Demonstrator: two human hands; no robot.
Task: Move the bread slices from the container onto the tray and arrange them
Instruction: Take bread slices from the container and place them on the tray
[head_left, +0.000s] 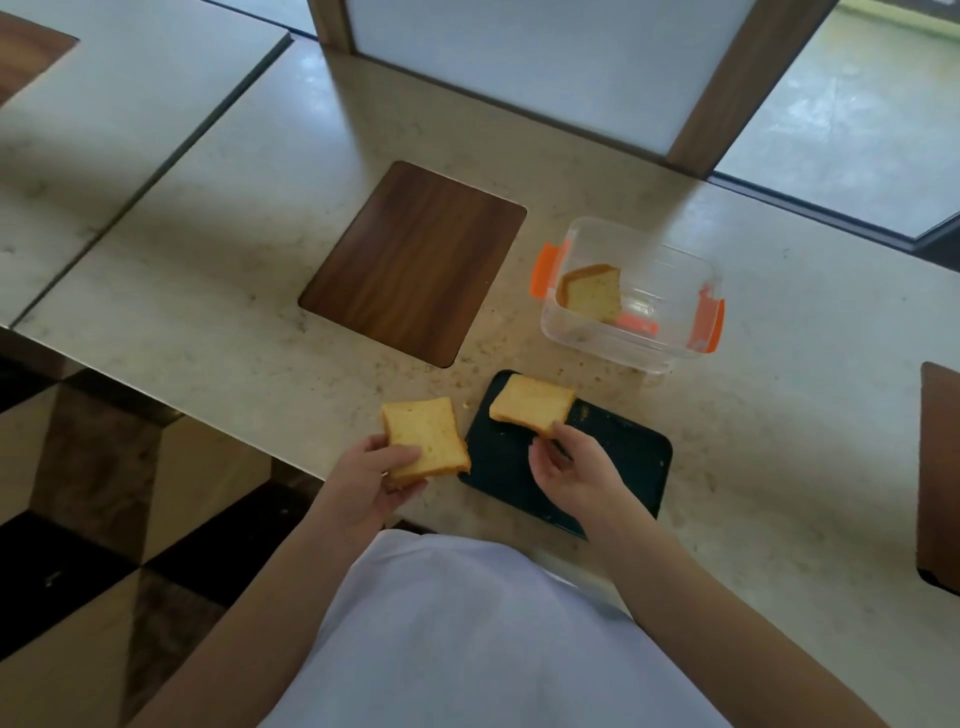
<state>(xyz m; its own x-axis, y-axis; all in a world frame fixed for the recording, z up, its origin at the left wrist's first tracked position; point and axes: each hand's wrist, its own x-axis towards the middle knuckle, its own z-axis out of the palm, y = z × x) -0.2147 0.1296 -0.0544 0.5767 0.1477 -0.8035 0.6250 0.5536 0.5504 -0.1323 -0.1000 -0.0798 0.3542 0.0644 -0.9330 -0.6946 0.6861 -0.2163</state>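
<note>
The right hand (558, 460) pinches a bread slice (532, 405) lying toward 11 o'clock on the tray (613, 462). The left hand (382, 467) grips maybe two slices (426, 436), nearest the tray's left edge.

A pale, marble-look countertop (218, 291) fills most of the view, speckled and lit softly from twelve o'clock. Set flush into it at centre is a dark wood-grain panel (415, 262) with rounded corners — another wood panel (939, 478) shows at three o'clock, cut off by the edge. A dark seam (208, 122) runs diagonally at ten o'clock, parting off a second slab. At twelve o'clock stands a frosted white pane (545, 57) in a brown wooden frame (727, 98). The floor (93, 519) at eight o'clock is chequered — dark and tan tiles.
</note>
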